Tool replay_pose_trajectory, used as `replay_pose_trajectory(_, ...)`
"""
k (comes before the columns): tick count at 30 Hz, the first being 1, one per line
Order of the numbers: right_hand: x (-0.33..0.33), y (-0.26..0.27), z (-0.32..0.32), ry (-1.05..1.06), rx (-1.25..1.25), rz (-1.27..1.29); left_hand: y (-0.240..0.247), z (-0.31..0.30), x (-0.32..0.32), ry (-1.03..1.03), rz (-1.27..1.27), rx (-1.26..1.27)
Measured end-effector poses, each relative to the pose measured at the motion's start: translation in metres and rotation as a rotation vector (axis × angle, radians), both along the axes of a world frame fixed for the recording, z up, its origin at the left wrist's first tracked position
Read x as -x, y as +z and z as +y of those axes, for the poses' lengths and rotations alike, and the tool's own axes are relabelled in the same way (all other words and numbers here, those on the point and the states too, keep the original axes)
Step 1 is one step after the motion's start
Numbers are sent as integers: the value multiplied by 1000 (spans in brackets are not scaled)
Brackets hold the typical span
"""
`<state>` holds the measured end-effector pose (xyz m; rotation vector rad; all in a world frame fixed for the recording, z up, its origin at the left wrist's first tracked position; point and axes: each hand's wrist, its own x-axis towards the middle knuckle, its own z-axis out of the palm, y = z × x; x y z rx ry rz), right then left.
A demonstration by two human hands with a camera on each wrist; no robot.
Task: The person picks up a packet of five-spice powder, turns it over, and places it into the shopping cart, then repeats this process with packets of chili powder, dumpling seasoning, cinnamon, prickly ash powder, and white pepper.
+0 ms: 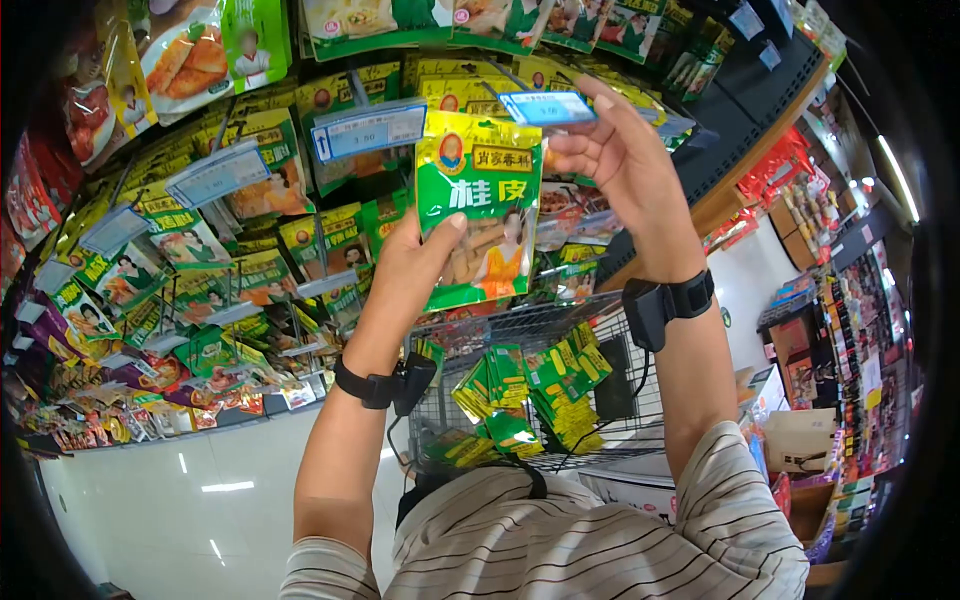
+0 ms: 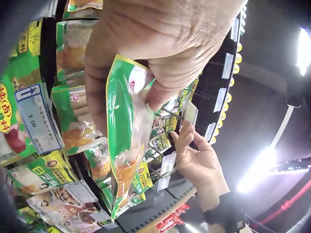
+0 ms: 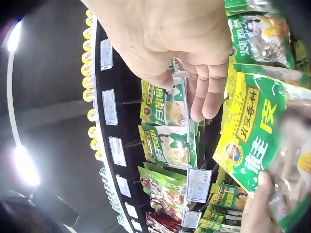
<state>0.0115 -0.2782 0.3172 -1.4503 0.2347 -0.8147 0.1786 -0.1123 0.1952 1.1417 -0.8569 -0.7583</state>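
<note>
Left hand point(image 1: 406, 256) pinches a green packet point(image 1: 480, 225), thumb on its front. Right hand point(image 1: 638, 168), fingers loosely bent, is at a price tag point(image 1: 545, 107); contact undetermined. Judged step: holding the packet up between the hands. Next move likely calls for a steady left pinch.

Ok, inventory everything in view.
Held packet: one, green-yellow, centre
Hanging packets: many, mostly green-yellow, left and centre
Price tags: many, blue-white, among packets
Wire cart: one, grey, lower centre
Cart packets: several, green-yellow, inside it
Other goods: many, multicoloured, right
Carton: one, brown, right
Floor: one, pale, lower left
Shirt: one, pale striped, bottom
Wristbands: two, black, on wrists
Left hand: one, bare, holding packet
Right hand: one, bare, at price tag
</note>
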Motion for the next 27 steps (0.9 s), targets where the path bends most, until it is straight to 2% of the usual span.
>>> replay_pose_trajectory(1,1,6,1,16,25,2,-4,-5,3,24,1,75)
replay_pose_trajectory(6,2,14,-10,81,31,-28,3,-6,3,-49,-4,5)
replay_pose_trajectory(13,2,14,-12,72,32,-30,13,-29,9,-15,-7,111)
replay_pose_trajectory(19,1,14,-10,64,30,-30,13,-36,8,-30,5,34)
replay_pose_trajectory(27,2,9,-8,47,7,-48,5,-49,2,16,112,139)
